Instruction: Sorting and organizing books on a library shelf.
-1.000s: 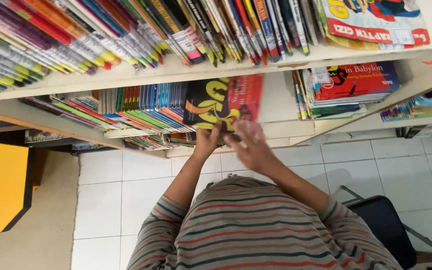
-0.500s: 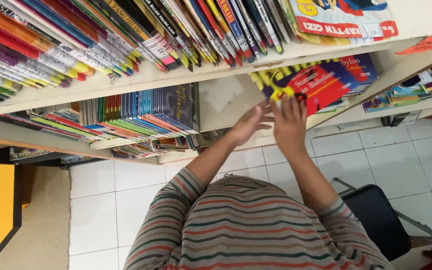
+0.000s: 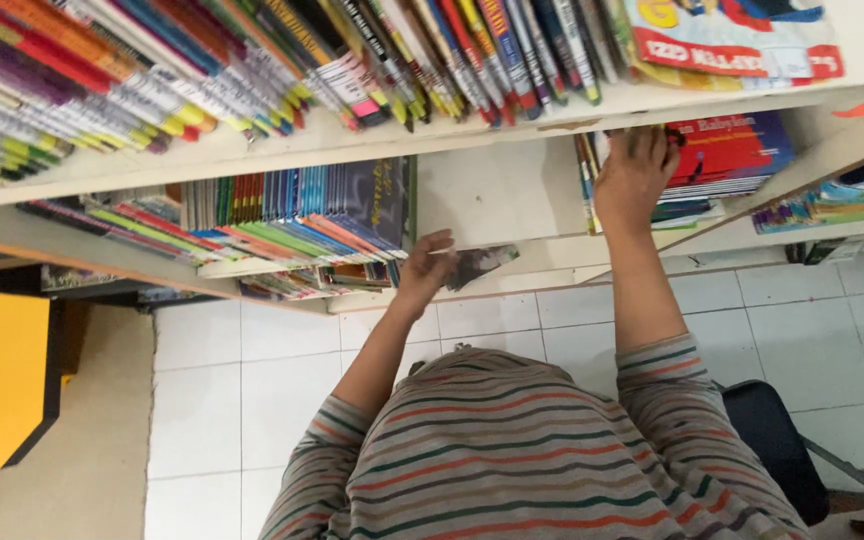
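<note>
The right hand (image 3: 635, 172) lies flat, fingers spread, on the red book (image 3: 727, 150) atop a flat stack on the middle shelf (image 3: 497, 195), gripping nothing; the book's long axis runs sideways along that shelf, directly under the palm; the right arm is stretched forward; the left hand (image 3: 426, 268), loosely curled and empty, rests at the shelf's front edge beside the upright row of books (image 3: 297, 195), arm bent.

A pale wooden shelf (image 3: 492, 190) carries upright book rows (image 3: 292, 200) and apparently a flat stack (image 3: 722, 155).
</note>
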